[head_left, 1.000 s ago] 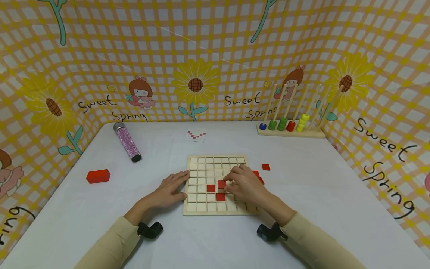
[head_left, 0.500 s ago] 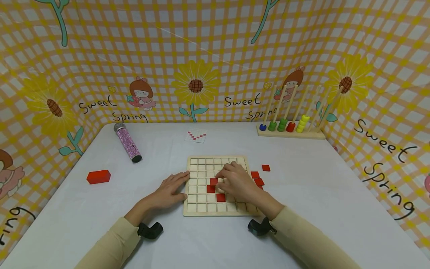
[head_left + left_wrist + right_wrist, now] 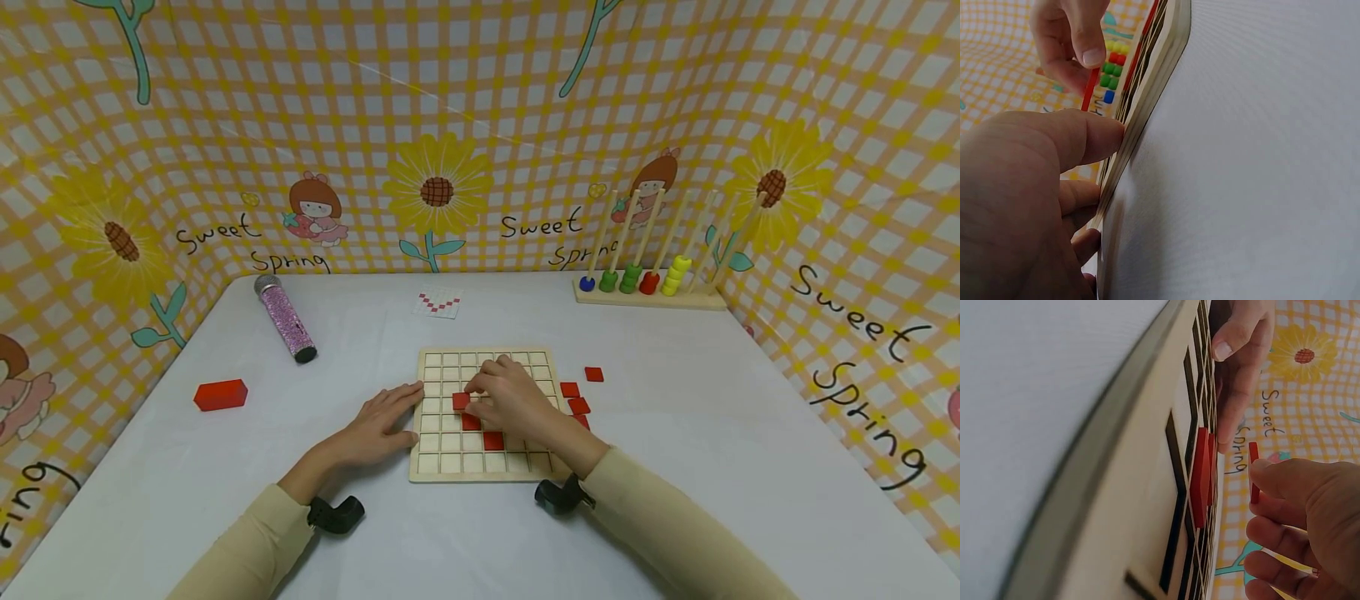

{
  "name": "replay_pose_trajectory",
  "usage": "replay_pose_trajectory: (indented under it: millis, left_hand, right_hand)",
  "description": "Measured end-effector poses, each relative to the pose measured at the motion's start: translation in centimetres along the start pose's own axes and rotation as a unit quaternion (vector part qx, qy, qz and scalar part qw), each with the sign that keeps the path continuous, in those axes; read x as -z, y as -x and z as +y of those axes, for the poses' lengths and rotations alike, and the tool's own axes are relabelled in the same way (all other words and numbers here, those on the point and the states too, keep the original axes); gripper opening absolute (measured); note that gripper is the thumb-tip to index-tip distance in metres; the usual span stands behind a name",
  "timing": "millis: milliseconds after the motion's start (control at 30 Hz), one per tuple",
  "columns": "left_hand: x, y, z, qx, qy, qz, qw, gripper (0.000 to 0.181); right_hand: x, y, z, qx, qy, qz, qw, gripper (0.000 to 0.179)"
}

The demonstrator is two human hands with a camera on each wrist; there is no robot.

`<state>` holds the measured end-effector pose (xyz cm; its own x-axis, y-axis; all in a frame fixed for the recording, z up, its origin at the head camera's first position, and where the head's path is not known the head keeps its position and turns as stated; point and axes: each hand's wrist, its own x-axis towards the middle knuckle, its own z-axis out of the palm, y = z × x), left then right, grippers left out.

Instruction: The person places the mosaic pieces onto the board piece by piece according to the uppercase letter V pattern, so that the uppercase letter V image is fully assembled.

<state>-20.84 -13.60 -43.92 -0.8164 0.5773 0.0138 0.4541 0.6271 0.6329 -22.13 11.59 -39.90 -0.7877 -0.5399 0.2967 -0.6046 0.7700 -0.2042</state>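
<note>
A square wooden grid board (image 3: 438, 462) lies on the white table in the head view. Two red tiles sit in its cells, a nearer tile (image 3: 492, 441) and another tile (image 3: 471, 422) up and left of it. My right hand (image 3: 513, 404) pinches a third red tile (image 3: 461, 402) between thumb and fingers, raised above the grid; the right wrist view shows this held tile (image 3: 1254, 473) edge-on, apart from the board. My left hand (image 3: 381, 425) rests at the board's left edge, thumb and fingertips touching the rim, fingers fairly straight.
Several loose red tiles (image 3: 570, 390) lie right of the board. Behind it is a pattern card (image 3: 437, 302). A glittery pink microphone (image 3: 286, 318) and a red block (image 3: 221, 395) are at left; a bead abacus (image 3: 649, 293) stands back right, before a checked cloth backdrop (image 3: 480, 108).
My right hand has moved left over the board with the pinched tile, from the middle columns to a column further left. The left hand has stayed at the board's edge.
</note>
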Motion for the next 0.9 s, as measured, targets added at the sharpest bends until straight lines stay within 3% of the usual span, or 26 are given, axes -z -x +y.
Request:
replay_pose_trajectory:
  millis: [900]
  left_hand:
    - [0.0, 0.0, -0.1, 0.002, 0.003, 0.001, 1.0, 0.068]
  right_hand:
    - [-1.3, -1.8, -0.6, -0.021, 0.005, -0.065, 0.9976, 0.023]
